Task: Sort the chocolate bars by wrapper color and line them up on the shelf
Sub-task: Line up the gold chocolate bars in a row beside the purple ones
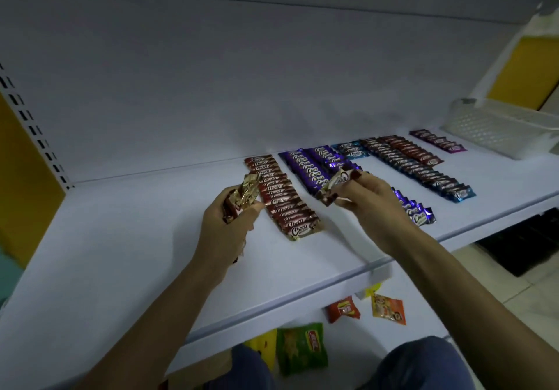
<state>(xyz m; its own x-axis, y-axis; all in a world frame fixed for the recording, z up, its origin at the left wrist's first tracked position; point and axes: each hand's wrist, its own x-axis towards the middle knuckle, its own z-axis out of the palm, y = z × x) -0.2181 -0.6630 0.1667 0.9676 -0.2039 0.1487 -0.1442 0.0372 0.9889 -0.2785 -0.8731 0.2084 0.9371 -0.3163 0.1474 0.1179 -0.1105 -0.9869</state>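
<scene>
Chocolate bars lie in overlapping rows on the white shelf (127, 238). From left to right run a red-brown row (282, 199), a purple row (308, 168), a short light-blue row (352, 149), a long dark-blue row (423, 168), a red row (413, 149) and a small magenta row (438, 141). My left hand (227, 232) grips a bunch of brown and gold bars (242, 199) left of the red-brown row. My right hand (372, 199) pinches one brown bar (338, 185) above the purple row, hiding part of it.
A white plastic basket (496, 129) sits at the shelf's far right. Snack packets, green (301, 348) and orange (343, 309), lie on the lower shelf beneath. My knees show at the bottom edge. A slotted upright (33, 129) borders the left side.
</scene>
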